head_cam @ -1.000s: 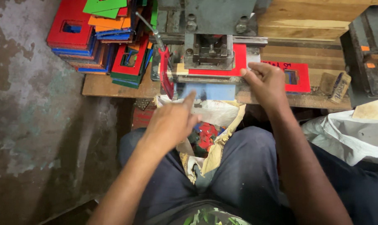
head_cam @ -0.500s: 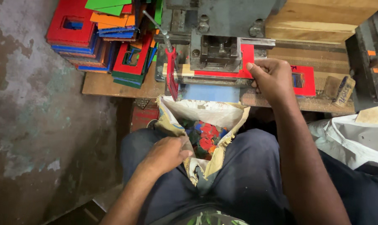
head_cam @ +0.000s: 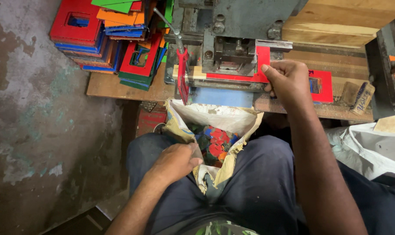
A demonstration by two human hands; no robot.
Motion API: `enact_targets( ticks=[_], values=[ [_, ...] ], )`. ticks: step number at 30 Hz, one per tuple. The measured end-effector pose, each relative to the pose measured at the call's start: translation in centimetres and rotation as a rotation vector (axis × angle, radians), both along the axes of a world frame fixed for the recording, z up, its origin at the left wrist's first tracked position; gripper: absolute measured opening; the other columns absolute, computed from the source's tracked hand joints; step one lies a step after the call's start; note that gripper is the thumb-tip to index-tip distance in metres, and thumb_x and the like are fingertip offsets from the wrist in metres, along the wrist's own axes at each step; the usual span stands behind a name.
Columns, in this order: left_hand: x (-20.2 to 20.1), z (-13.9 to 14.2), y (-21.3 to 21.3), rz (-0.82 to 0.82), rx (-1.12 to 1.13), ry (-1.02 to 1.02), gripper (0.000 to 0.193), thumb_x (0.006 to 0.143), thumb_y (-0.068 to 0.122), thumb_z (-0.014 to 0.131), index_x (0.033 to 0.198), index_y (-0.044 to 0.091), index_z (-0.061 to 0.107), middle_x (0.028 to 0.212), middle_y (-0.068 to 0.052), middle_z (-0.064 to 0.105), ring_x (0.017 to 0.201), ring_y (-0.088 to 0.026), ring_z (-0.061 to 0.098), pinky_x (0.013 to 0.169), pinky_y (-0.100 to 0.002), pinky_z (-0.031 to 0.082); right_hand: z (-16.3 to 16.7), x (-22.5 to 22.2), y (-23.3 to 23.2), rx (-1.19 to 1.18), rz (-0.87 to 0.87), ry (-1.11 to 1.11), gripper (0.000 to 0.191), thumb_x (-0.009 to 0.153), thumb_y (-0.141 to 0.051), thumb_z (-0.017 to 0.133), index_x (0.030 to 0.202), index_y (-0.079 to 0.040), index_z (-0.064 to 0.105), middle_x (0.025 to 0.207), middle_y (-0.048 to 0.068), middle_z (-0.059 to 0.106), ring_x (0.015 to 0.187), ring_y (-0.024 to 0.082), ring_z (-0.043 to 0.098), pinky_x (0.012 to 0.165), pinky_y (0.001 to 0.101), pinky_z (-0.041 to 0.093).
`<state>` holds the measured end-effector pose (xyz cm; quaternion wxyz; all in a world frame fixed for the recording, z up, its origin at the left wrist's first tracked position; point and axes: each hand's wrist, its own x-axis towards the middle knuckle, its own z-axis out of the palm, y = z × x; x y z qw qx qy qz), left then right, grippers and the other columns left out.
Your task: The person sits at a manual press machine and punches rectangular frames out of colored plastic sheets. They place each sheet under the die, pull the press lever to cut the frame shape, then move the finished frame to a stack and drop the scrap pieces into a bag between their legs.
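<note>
While open: sack (head_cam: 215,117) of coloured offcuts (head_cam: 215,146)

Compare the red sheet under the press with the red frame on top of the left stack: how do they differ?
The red sheet lies partly under the press, pinched by the right hand; the red frame lies free on the stack, untouched. The frame shows a rectangular cut-out; the sheet's middle is hidden. Both are flat and red.

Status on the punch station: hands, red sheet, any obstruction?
Right hand grips red sheet fed under the press head. Left hand rests on thigh at the scrap sack edge, holding nothing visible. Nothing blocking the sheet.
</note>
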<state>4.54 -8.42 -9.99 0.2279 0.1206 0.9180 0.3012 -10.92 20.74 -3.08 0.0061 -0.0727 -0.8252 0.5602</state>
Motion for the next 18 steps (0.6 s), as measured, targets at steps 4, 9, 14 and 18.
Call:
enact_targets(
  ticks=[4, 9, 14, 18],
  values=[
    [0.0, -0.1, 0.0, -0.004, -0.020, -0.012, 0.051, 0.086, 0.033, 0.072, 0.125, 0.001, 0.065, 0.108, -0.022, 0.073, 0.107, -0.038, 0.068, 0.091, -0.049, 0.051, 0.1, -0.1, -0.2, 0.014, 0.004, -0.011, 0.023, 0.097, -0.015, 0.072, 0.109, 0.004, 0.076, 0.068, 0.001, 0.065, 0.052, 0.005, 0.055, 0.045, 0.0225, 0.043],
    [0.1, -0.2, 0.0, 0.003, -0.005, 0.020, 0.052, 0.086, 0.034, 0.072, 0.126, 0.001, 0.064, 0.108, -0.022, 0.072, 0.106, -0.038, 0.068, 0.091, -0.049, 0.052, -0.1, -0.4, -0.2, -0.009, 0.022, -0.003, 0.022, 0.098, -0.014, 0.070, 0.109, 0.005, 0.076, 0.069, 0.003, 0.068, 0.051, 0.006, 0.057, 0.044, 0.0229, 0.043],
    [-0.1, -0.1, 0.0, 0.033, 0.020, 0.004, 0.049, 0.086, 0.034, 0.070, 0.125, 0.003, 0.067, 0.103, -0.021, 0.074, 0.100, -0.037, 0.070, 0.089, -0.048, 0.053, -1.2, -0.8, 0.7, -0.003, 0.009, -0.011, 0.021, 0.098, -0.011, 0.070, 0.109, 0.006, 0.074, 0.071, 0.005, 0.069, 0.052, 0.008, 0.059, 0.045, 0.0238, 0.044],
    [-0.6, 0.9, -0.1, 0.159, 0.273, 0.090, 0.054, 0.090, 0.036, 0.072, 0.130, 0.000, 0.065, 0.089, -0.015, 0.080, 0.081, -0.027, 0.076, 0.076, -0.038, 0.057, -1.7, 1.0, 3.6, -0.061, -0.049, -0.135, 0.021, 0.095, -0.010, 0.071, 0.110, 0.005, 0.072, 0.073, 0.005, 0.068, 0.056, 0.010, 0.060, 0.048, 0.0260, 0.046]
  ],
)
